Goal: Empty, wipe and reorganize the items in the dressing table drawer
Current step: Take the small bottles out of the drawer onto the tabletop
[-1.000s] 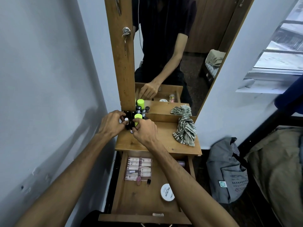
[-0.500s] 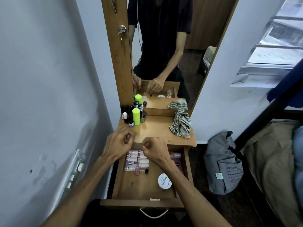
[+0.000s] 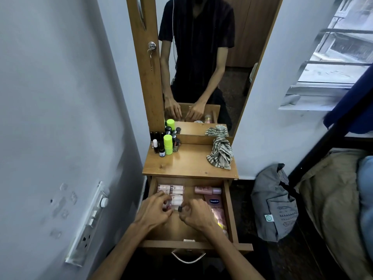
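Reaching into the open drawer (image 3: 227, 201), the left hand (image 3: 154, 211) curls over pink tubes (image 3: 174, 194), grip unclear; the right hand (image 3: 196, 214) pinches a small dark-capped bottle (image 3: 180, 208).

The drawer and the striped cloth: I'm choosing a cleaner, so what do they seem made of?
The drawer looks like wood or wood-grain laminate, smooth and slightly glossy, with visible grain. The striped cloth looks like soft woven fabric, matte and crumpled into folds.
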The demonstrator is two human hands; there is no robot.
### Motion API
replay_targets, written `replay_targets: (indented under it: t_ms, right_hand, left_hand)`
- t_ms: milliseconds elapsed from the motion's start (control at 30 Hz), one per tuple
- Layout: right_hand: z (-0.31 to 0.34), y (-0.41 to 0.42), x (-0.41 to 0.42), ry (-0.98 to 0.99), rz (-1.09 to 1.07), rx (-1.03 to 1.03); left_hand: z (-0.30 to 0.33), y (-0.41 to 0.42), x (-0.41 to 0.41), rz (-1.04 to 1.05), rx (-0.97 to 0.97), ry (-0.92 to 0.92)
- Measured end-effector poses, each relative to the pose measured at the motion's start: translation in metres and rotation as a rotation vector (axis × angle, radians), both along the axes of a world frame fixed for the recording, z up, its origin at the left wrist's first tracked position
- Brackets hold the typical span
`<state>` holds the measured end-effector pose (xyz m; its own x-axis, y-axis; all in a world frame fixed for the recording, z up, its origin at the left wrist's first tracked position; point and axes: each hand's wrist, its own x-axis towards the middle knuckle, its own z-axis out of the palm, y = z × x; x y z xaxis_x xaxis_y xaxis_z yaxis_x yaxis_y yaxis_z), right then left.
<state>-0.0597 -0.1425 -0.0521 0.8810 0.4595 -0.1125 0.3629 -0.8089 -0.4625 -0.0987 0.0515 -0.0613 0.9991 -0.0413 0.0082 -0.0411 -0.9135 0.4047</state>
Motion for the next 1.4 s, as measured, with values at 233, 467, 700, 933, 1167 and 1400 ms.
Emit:
replay_targets:
  t_ms: [233, 467, 700, 933, 1167, 1400]
  right_hand:
    - [-0.004, 0.006, 0.0, -0.014, -0.038, 0.064]
    - [0.002, 0.001, 0.001, 0.006, -0.065, 0.139]
    - [0.04, 0.007, 0.034, -0.078, -0.111, 0.402]
    - [0.089, 0.032, 0.084, -0.216, -0.081, 0.479]
    - [0.1, 0.069, 0.12, -0.238, -0.086, 0.381]
    - [0.094, 0.1, 0.139, -0.249, -0.061, 0.281]
  left_hand:
    - [0.0, -0.002, -0.007, 0.052, -0.041, 0.001]
    - [0.009, 0.003, -0.01, 0.118, -0.151, -0.042]
    - [0.05, 0.03, 0.007, 0.18, -0.305, -0.195]
    - [0.096, 0.063, 0.05, 0.206, -0.311, -0.295]
    - [0.104, 0.077, 0.097, 0.267, -0.241, -0.306]
    - [0.091, 0.087, 0.127, 0.236, -0.172, -0.274]
